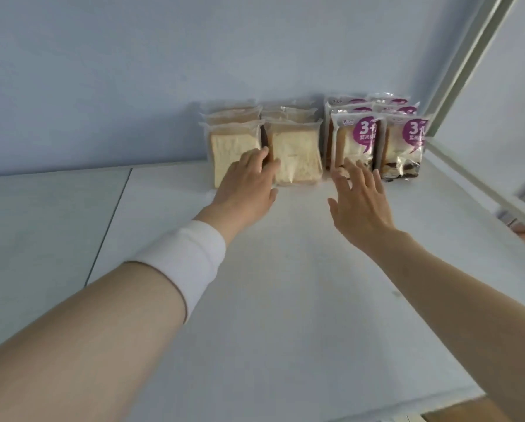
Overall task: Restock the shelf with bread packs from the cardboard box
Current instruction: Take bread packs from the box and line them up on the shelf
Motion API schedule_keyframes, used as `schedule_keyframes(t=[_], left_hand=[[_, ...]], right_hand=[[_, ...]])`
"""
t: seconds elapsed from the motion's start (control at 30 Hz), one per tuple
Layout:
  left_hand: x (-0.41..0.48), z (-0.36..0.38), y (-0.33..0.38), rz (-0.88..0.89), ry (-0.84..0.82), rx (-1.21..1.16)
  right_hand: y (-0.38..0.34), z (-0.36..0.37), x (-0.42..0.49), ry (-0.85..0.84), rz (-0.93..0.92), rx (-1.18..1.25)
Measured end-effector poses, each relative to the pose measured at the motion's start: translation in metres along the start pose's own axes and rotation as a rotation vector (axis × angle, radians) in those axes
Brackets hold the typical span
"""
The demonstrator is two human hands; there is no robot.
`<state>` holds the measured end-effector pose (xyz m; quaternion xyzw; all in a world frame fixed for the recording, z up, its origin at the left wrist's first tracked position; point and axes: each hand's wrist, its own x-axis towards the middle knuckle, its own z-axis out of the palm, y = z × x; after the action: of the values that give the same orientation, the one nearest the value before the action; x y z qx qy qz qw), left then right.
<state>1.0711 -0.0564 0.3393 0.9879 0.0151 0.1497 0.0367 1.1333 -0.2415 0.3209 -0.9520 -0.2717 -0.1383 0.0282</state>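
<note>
**Head view.** A pale blue wall filled the upper half of the field. A white shelf ran from the lower edge up to the wall, with a seam in its surface at the left and a pale upright post at its right end. Two bare forearms reached forward over the shelf, the left one wearing a white band above the wrist. The bread packs stood upright at the back of the shelf, close to the wall, in four rows side by side. Two rows of plain sliced packs stood on the left and two rows of purple-labelled packs on the right, each row several packs deep. The left hand lay with straight, relaxed fingers against the fronts of the two foremost plain sliced packs, its fingertips over the gap between them; it grasped nothing. The right hand was released, its fingers spread and straight. Its fingertips overlapped the lower front of the nearest of the purple-labelled packs; whether they touched it could not be told. A small brown patch showed below the shelf's front edge at lower right, too little of it visible to identify
</note>
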Motion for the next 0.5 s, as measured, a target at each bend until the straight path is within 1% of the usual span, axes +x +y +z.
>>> schedule_keyframes(t=[0.07,0.13,0.2,0.3,0.5], left_hand=[[-0.021,-0.001,0.026,0.099,-0.117,0.081],[-0.041,-0.002,0.055,0.125,-0.236,0.144],[-0.058,-0.006,0.086,0.138,-0.311,0.174],[-0.074,-0.012,0.141,0.223,-0.322,0.188],[-0.102,-0.009,0.28,0.534,-0.307,0.293]], right_hand=[[0.0,-0.013,-0.037,-0.135,0.097,-0.016],[0.003,-0.022,-0.077,-0.26,0.168,-0.054],[0.012,-0.031,-0.115,-0.347,0.231,-0.075],[0.045,-0.049,-0.169,-0.404,0.326,-0.104],[0.144,-0.083,-0.284,-0.473,0.499,-0.092]])
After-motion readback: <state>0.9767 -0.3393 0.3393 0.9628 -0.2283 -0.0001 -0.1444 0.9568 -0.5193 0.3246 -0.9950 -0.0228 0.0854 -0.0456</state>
